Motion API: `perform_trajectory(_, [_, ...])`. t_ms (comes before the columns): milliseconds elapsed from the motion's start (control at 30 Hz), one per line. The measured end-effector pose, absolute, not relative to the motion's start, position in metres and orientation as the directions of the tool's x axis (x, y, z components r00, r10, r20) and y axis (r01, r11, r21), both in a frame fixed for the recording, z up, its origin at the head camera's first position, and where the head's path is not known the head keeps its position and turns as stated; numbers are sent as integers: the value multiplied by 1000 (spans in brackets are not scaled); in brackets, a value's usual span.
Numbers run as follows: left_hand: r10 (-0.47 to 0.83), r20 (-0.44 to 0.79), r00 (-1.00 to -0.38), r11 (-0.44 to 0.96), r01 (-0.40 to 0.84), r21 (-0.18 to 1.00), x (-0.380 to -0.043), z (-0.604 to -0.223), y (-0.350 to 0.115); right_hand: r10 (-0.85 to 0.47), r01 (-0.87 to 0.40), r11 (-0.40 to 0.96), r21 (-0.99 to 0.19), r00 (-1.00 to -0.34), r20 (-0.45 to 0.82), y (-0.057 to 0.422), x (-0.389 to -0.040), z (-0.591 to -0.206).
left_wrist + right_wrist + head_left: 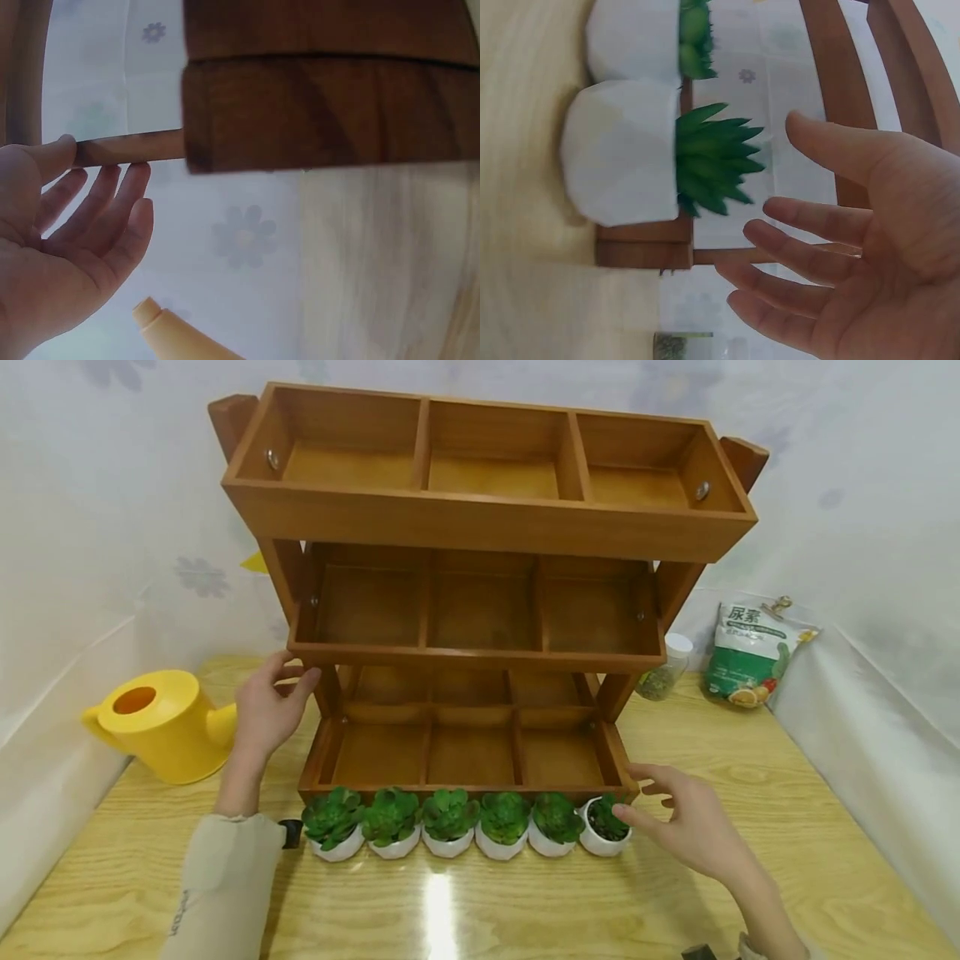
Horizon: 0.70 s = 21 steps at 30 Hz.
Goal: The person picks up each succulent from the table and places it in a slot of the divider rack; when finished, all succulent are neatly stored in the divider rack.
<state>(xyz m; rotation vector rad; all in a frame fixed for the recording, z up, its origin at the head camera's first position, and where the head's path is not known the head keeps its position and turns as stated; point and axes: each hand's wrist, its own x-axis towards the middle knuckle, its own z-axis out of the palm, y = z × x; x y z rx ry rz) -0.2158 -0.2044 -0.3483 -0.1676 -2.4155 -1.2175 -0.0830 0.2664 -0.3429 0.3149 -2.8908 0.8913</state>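
Observation:
A three-tier wooden rack [480,531] with divided trays stands upright. My left hand [273,706] is at its left post, beneath the middle tray's corner, fingers loosely bent. In the left wrist view, thumb and fingertips [136,174] lie right at the edges of a wooden strip [131,148]. Before the bottom tray [472,756] stand several green succulents in white pots, in a row. My right hand [693,818] is beside the rightmost potted succulent [605,827], thumb and fingers spread apart with nothing between them. In the right wrist view, this plant [622,154] is just beyond the fingertips.
On the left stands a yellow watering can [161,722], its spout towards my left forearm. Behind the rack's right side are a clear jar [665,668] with a white lid and a clipped green-and-white bag [757,652]. White flowered cloth [862,510] surrounds the wooden tabletop [787,793].

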Motion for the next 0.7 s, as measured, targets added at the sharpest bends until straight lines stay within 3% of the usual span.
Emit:
perform_trajectory(367, [-78, 434, -898, 623, 296, 724, -216, -347, -211, -161, -115, 838, -533, -986, -41, 270, -76, -368])
perform_trajectory(700, [-42, 408, -912, 617, 297, 728, -217, -346, -209, -189, -144, 848, -510, -981, -38, 263, -81, -377])
